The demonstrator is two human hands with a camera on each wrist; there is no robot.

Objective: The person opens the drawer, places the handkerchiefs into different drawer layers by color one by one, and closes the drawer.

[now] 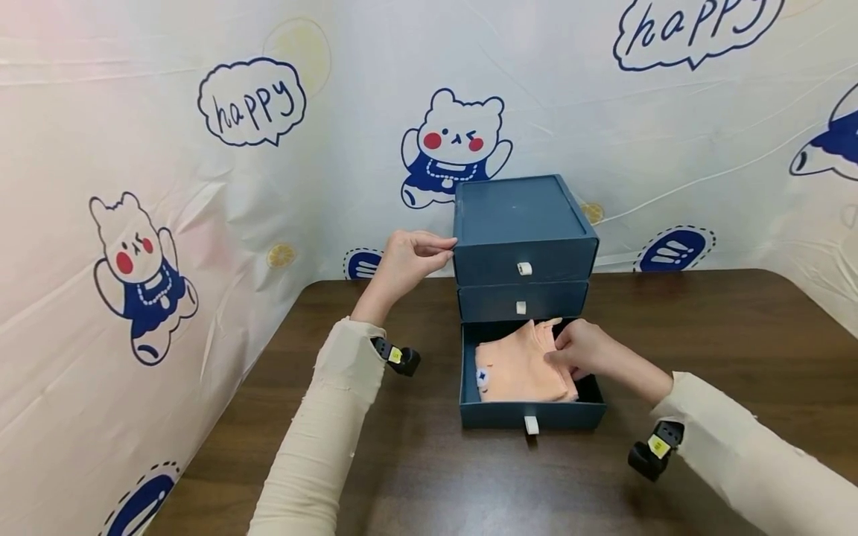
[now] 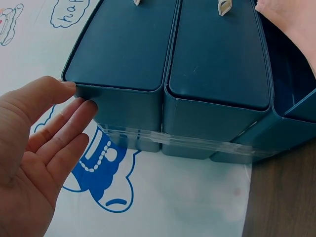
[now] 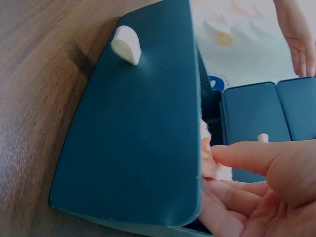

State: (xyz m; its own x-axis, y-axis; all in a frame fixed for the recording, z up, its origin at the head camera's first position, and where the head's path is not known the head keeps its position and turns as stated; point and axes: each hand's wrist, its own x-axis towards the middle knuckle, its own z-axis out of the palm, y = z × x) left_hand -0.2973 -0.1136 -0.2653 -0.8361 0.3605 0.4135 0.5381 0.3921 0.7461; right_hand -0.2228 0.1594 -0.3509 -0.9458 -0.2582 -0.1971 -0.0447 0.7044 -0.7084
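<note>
A dark blue desktop drawer unit (image 1: 526,216) stands on the table with its bottom drawer (image 1: 523,415) pulled out. Inside that drawer lies a folded peach towel (image 1: 516,365) with a small white and blue patch at its left. My right hand (image 1: 590,350) reaches in from the right and pinches the towel's right edge between thumb and fingers; in the right wrist view the drawer front hides most of the towel (image 3: 206,158). At the unit's upper left front corner, my left hand (image 2: 44,143) touches the edge with thumb and fingers extended, its palm off the unit.
Two upper drawers, each with a white pull tab (image 1: 524,269), are closed. Clear tape (image 2: 187,140) runs across the unit's side. The brown wooden table (image 1: 429,476) extends around it, and a printed white curtain (image 1: 322,149) hangs close behind.
</note>
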